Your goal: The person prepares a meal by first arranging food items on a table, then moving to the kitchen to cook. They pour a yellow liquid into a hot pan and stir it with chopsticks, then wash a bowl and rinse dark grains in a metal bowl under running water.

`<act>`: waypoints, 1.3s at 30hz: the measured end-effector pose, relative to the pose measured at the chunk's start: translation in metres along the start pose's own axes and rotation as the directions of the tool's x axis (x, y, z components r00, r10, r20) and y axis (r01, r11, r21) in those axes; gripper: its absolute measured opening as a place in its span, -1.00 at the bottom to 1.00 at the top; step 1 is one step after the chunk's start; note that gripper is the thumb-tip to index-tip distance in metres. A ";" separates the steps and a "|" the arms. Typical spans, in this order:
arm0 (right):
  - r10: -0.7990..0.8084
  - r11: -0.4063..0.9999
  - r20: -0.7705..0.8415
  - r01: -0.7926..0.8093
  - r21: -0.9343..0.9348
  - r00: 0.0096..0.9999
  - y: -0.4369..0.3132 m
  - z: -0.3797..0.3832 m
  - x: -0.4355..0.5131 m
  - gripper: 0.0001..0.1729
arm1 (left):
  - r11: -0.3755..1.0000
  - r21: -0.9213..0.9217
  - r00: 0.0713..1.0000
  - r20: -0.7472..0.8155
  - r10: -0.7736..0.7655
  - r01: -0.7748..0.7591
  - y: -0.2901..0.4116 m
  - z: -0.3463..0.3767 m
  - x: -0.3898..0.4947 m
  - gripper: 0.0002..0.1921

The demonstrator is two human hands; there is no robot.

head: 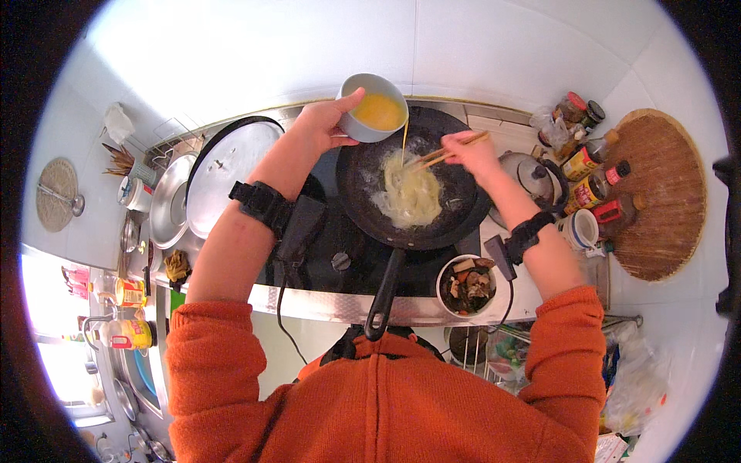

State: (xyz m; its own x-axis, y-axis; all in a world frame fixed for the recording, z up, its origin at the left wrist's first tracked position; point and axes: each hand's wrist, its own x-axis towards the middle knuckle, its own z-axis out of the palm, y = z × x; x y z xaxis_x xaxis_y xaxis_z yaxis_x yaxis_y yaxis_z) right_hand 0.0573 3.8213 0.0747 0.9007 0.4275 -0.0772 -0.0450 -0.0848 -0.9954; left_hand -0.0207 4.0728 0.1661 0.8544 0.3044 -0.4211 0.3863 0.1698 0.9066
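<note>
My left hand (331, 120) grips a grey bowl (370, 132) by its rim, thumb at the lip, tilted over the pan. Yellow beaten egg (379, 113) lies in the bowl, and a thin stream runs from its lip. Below it a dark frying pan (359, 199) stands on the black cooktop, its handle (383, 301) pointing towards me. Pale, partly set egg (411, 194) spreads over the middle of the pan. A pair of wooden chopsticks (434, 157) is held in my right hand (472, 153), with the tips at the egg's upper edge.
Right of the pan are a lidded pot (529, 173) and a bowl of cooked food (468, 286). Seasoning bottles (584, 159) stand before a round wooden board (660, 197). A large metal lid (231, 173) and a steel basin (168, 202) stand at the left.
</note>
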 end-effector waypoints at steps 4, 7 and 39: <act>0.089 0.980 0.106 -0.068 -0.188 0.990 -0.007 -0.005 -0.006 -0.78 | 1.000 0.031 1.000 -0.009 -0.001 0.001 -0.006 -0.002 0.007 -0.47; 0.038 0.989 -0.034 -0.043 -0.141 0.999 -0.006 -0.004 -0.009 -0.76 | 0.995 0.100 1.000 -0.001 0.004 -0.004 -0.008 -0.001 0.011 -0.45; 0.016 0.999 0.078 -0.013 -0.030 0.997 -0.014 0.008 0.007 -0.74 | 0.991 0.040 0.992 0.000 0.126 -0.126 0.005 -0.003 0.034 -0.16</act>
State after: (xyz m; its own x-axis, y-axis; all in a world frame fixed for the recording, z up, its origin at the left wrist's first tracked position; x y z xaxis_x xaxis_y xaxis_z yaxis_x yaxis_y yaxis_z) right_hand 0.0603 3.8329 0.0872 0.8635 0.4950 -0.0969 -0.0441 -0.1172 -0.9921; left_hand 0.0098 4.0865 0.1565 0.8963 0.3234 -0.3034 0.2893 0.0921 0.9528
